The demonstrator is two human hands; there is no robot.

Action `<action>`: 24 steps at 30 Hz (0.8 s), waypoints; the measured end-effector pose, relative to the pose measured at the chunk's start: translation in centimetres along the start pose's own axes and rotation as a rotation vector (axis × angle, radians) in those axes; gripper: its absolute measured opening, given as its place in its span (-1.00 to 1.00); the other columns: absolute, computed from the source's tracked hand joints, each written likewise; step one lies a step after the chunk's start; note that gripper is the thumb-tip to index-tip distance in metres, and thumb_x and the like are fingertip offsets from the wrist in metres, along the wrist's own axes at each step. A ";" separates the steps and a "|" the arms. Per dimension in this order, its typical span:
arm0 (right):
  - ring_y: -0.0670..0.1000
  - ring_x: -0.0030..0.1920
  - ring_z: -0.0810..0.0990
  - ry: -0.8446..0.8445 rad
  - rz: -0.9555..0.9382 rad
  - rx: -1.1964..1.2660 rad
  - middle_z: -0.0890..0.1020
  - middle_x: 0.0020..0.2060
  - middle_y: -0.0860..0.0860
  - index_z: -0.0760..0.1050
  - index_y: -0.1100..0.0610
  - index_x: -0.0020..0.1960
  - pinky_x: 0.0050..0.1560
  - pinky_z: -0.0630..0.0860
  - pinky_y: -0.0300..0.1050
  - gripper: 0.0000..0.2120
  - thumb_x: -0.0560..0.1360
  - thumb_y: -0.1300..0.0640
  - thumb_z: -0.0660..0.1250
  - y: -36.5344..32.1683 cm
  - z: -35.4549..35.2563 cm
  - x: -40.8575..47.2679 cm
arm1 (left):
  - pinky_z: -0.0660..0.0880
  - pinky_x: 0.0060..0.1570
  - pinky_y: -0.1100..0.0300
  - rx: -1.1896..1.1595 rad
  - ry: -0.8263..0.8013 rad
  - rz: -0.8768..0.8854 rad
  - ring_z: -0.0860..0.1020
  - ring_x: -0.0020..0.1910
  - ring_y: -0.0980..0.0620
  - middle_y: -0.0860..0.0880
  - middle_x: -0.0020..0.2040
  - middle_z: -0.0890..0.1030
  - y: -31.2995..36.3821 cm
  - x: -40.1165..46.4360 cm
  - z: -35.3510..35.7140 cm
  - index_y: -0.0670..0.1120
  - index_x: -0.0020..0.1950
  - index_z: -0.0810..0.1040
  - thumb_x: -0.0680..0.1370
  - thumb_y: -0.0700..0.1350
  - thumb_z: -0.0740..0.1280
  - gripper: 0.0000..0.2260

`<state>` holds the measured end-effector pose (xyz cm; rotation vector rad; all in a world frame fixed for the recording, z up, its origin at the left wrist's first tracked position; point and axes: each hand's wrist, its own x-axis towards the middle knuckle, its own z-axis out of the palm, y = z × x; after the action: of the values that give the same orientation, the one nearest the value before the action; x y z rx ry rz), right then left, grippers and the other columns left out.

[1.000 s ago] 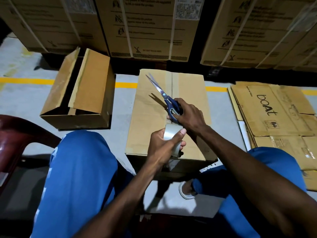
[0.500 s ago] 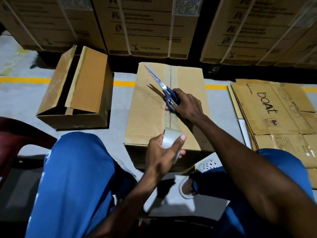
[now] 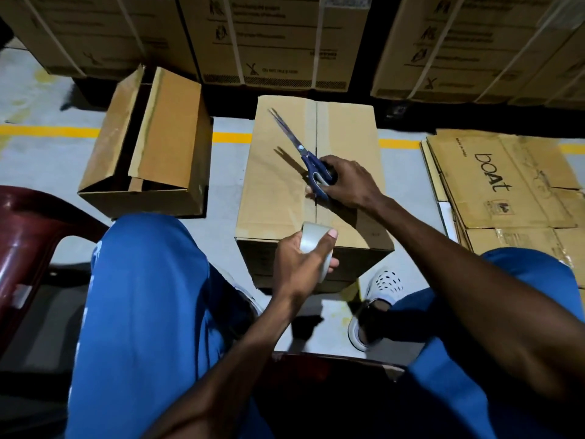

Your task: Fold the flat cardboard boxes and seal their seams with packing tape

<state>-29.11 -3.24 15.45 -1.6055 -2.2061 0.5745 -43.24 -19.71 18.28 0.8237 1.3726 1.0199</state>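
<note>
Seated on a dark red chair (image 3: 28, 236), blue-trousered knees spread, with a closed cardboard box (image 3: 285, 191) standing on the grey floor (image 3: 47, 163) between the feet. Along the box top, a strip of clear tape over the centre seam, running from the far edge toward the near edge. Left hand (image 3: 304, 261) at the near edge of the box, fingers and thumb curled round a roll of packing tape (image 3: 313, 248), thumb tip on the roll's upper rim. Right hand (image 3: 348, 182) resting on the box top just right of the seam, fingers through the blue handles of a pair of scissors (image 3: 304, 153), blades nearly together and pointing to the far left, tips raised a little over the cardboard. To the left, well apart from the taped box, a second box (image 3: 177, 128) with its top flaps up and unsealed. To the right, a stack of flat cartons (image 3: 506, 185) lying on the floor, the top one printed "boAt". Across the far side, a row of large strapped cartons (image 3: 278, 39) behind a yellow floor line (image 3: 50, 132). One white perforated shoe (image 3: 384, 285) just right of the box's near corner.
</note>
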 end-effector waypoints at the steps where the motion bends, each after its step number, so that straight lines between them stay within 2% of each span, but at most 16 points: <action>1: 0.09 -0.03 0.58 -0.082 0.018 0.088 0.63 0.02 0.01 0.47 0.06 0.33 -0.10 0.45 -0.09 -0.43 0.43 -0.19 0.47 0.1 -0.4 -0.5 | 0.56 -0.32 0.18 0.000 0.004 -0.001 0.67 -0.35 0.03 -0.04 -0.33 0.66 -0.2 -0.2 0.1 -0.06 -0.13 0.60 0.53 0.02 0.46 -0.83; 4: 0.05 -0.01 0.59 -0.129 0.002 0.068 0.63 0.05 -0.05 0.43 -0.06 0.34 -0.03 0.52 -0.06 -0.25 0.27 -0.41 0.46 -0.1 -0.2 -1.9 | 0.63 -0.24 0.09 0.007 0.028 -0.005 0.70 -0.31 -0.01 0.04 -0.39 0.65 -0.8 -0.8 0.5 -0.05 -0.12 0.61 0.53 0.05 0.46 -0.81; 6: 0.06 -0.03 0.61 -0.051 -0.004 0.013 0.65 0.04 -0.05 0.43 -0.07 0.34 -0.04 0.52 -0.06 -0.23 0.27 -0.40 0.50 -0.2 1.0 -2.1 | 0.64 -0.21 0.07 -0.025 0.062 -0.022 0.69 -0.31 0.00 0.04 -0.41 0.64 -1.0 -1.1 0.7 -0.05 -0.12 0.61 0.54 0.05 0.45 -0.82; 10: 0.14 -0.05 0.62 0.085 -0.028 -0.088 0.68 0.03 0.03 0.41 0.01 0.39 -0.16 0.39 -0.10 -0.22 0.32 -0.35 0.51 -0.6 2.5 -1.8 | 0.60 -0.33 0.16 -0.039 0.105 -0.070 0.67 -0.38 0.04 -0.06 -0.38 0.66 -1.9 -1.9 0.7 -0.07 -0.11 0.60 0.57 0.03 0.41 -0.82; 13: 0.19 -0.07 0.63 0.134 -0.057 -0.160 0.69 0.02 0.07 0.44 0.06 0.37 -0.19 0.33 -0.11 -0.29 0.37 -0.30 0.49 -0.8 2.5 -1.8 | 0.62 -0.28 0.10 -0.003 0.104 -0.078 0.66 -0.41 0.06 -0.03 -0.41 0.65 -2.5 -2.0 0.6 -0.03 -0.11 0.60 0.57 0.04 0.40 -0.83; 15: 0.22 -0.10 0.63 0.201 -0.115 -0.223 0.69 0.00 0.07 0.46 0.06 0.31 -0.24 0.34 -0.10 -0.41 0.42 -0.25 0.45 -1.0 2.9 -2.2 | 0.61 -0.31 0.14 0.019 0.097 -0.094 0.65 -0.42 0.06 0.00 -0.43 0.64 -2.7 -1.6 0.4 -0.05 -0.11 0.60 0.57 0.05 0.40 -0.81; 18: 0.20 -0.13 0.62 0.210 -0.184 -0.248 0.67 -0.02 0.07 0.46 0.06 0.29 -0.26 0.44 -0.06 -0.54 0.46 -0.12 0.31 -1.4 3.2 -2.9 | 0.56 -0.41 0.22 -0.010 0.082 -0.234 0.63 -0.46 0.00 -0.13 -0.38 0.66 -3.1 -1.2 0.2 -0.10 -0.10 0.57 0.60 0.12 0.33 -0.71; 20: 0.18 -0.16 0.62 0.195 -0.181 -0.225 0.68 -0.04 0.07 0.47 0.09 0.28 -0.28 0.36 -0.09 -0.51 0.44 -0.14 0.27 -1.5 2.7 -3.0 | 0.55 -0.41 0.21 -0.035 0.043 -0.330 0.63 -0.47 -0.03 -0.18 -0.37 0.67 -3.3 -0.9 0.3 -0.09 -0.06 0.54 0.64 0.20 0.21 -0.63; 22: 0.19 -0.18 0.62 0.177 -0.177 -0.222 0.68 -0.04 0.07 0.48 0.10 0.27 -0.26 0.27 -0.12 -0.51 0.44 -0.15 0.32 -1.5 2.2 -2.7 | 0.55 -0.39 0.20 -0.043 0.010 -0.357 0.63 -0.46 -0.03 -0.17 -0.35 0.68 -3.6 -0.5 0.3 -0.08 0.02 0.51 0.66 0.20 0.14 -0.64; 24: 0.20 -0.16 0.62 0.155 -0.173 -0.223 0.68 -0.03 0.06 0.48 0.10 0.26 -0.26 0.26 -0.12 -0.54 0.45 -0.11 0.41 -1.5 2.2 -2.4 | 0.54 -0.34 0.18 -0.038 0.006 -0.355 0.64 -0.42 -0.06 -0.21 -0.27 0.70 -4.2 -0.2 0.4 -0.12 0.10 0.47 0.68 0.14 0.15 -0.66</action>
<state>-30.68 -6.23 14.23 -1.4850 -2.3256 0.1542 -42.43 -21.38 14.53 0.5235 1.4380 0.7686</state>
